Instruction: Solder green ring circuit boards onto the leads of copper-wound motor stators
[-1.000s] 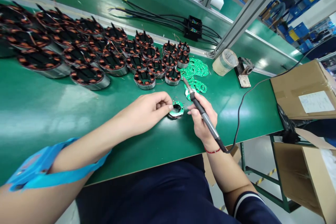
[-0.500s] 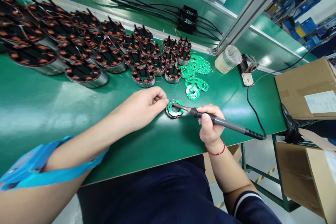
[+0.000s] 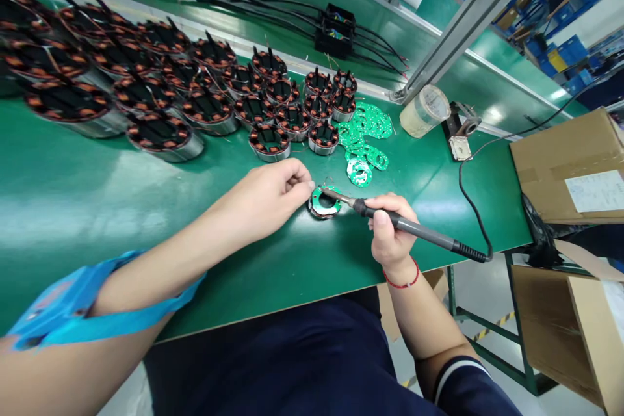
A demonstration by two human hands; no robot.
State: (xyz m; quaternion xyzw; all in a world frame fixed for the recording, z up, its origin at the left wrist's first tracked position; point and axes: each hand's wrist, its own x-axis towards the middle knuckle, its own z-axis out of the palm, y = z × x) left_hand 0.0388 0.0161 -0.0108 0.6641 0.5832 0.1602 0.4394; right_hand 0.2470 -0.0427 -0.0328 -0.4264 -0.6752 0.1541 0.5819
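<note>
Green matting is covering the bench (image 3: 73, 195) where a person is sitting and working. Nearest, the right hand (image 3: 390, 234) is gripping a soldering iron (image 3: 414, 227), its tip touching the stator (image 3: 324, 201) with a green board on top. Just left of it, the left hand (image 3: 266, 198) is pinching at the stator's edge (what it is pinching is too small to tell). Beyond, loose boards (image 3: 363, 143) are lying beside rows of stators (image 3: 160, 88). Farther back, black cables (image 3: 273, 3) are running along the bench.
</note>
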